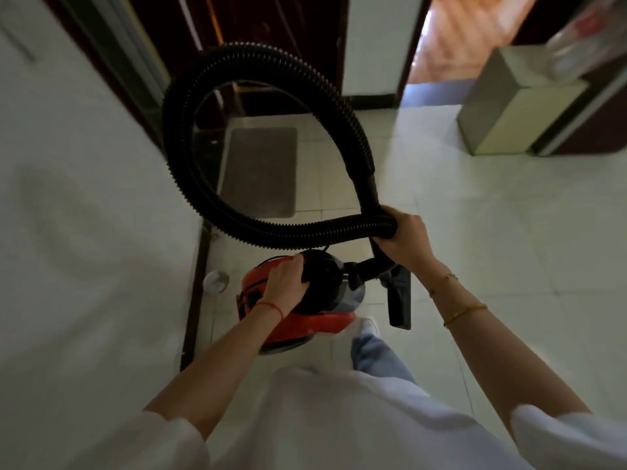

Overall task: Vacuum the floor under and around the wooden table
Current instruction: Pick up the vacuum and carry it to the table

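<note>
1. A person in a white shirt (332,418) and blue jeans (380,357) stands on a pale tiled floor (492,232), right beside a white wall (84,198).
2. The left hand (285,283) is curled round the black top handle of a red vacuum cleaner (298,300). A red string is tied on that wrist.
3. The vacuum cleaner is in front of the person's legs, close to the wall. I cannot tell if it touches the floor.
4. The right hand (403,239) grips the black bumpy hose (258,130) where it crosses over itself. Thin gold bracelets sit on that arm.
5. The hose makes one big loop that stands up in front of the person.
6. A black flat floor brush (400,296) hangs down just under the right hand.
7. A small round white thing (215,281) lies on the floor by the wall. It is too blurry to name.
8. Farther on, a grey mat (259,171) lies before a dark door (237,45).
9. To the right stands a pale box-shaped bin (509,106). Something clear and shiny sits on top of it, too blurry to name.
10. Far back, an open doorway shows an orange wooden floor (458,32).
</note>
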The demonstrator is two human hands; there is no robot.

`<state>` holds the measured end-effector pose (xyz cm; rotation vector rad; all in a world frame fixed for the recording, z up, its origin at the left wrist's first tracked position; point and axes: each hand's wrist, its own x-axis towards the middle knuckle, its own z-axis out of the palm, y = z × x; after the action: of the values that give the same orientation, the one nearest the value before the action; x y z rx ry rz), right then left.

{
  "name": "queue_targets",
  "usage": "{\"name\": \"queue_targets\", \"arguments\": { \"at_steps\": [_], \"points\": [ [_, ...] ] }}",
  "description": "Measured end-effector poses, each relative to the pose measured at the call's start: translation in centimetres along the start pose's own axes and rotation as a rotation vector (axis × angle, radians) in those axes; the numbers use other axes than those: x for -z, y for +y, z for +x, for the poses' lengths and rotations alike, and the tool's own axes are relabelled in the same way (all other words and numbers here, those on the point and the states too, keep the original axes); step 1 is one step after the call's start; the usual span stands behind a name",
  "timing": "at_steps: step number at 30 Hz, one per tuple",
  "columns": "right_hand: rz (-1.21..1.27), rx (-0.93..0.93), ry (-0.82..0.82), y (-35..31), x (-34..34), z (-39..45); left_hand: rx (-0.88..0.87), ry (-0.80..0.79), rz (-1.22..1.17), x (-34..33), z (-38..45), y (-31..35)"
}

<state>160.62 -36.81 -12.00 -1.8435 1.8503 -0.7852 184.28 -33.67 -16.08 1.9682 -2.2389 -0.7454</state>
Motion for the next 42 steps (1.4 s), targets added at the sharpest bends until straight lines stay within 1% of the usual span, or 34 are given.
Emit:
{"name": "queue_targets", "arguments": {
  "at_steps": [5, 10, 18, 27, 30, 37, 42],
  "points": [
    [-0.032, -0.142, 0.176, 6.7, 5.8, -2.2, -0.180, -0.096, 0.065, -1.9, 3.8, 7.9],
    [-0.039, -0.232, 0.310, 14.0, 11.3, -4.0, -0.313, -0.159, 0.080, -5.0, 7.6, 16.4],
    [-0.052, -0.369, 0.448, 25.0, 21.7, -5.4, -0.479, -0.264, 0.103, -10.0, 13.3, 31.5],
    [-0.038, -0.520, 0.583, 35.6, 31.5, -6.0, -0.682, -0.295, 0.195, -14.8, 19.4, 47.0],
    [-0.035, -0.567, 0.621, 39.4, 34.5, -5.6, -0.762, -0.321, 0.209, -16.5, 21.7, 52.5],
    [-0.064, -0.696, 0.710, 49.5, 41.3, -3.1, -0.863, -0.411, 0.252, -21.9, 28.9, 65.5],
    [-0.066, -0.789, 0.746, 56.6, 48.0, -0.5, -0.943, -0.454, 0.248, -24.8, 33.8, 75.9]
  ]
}}
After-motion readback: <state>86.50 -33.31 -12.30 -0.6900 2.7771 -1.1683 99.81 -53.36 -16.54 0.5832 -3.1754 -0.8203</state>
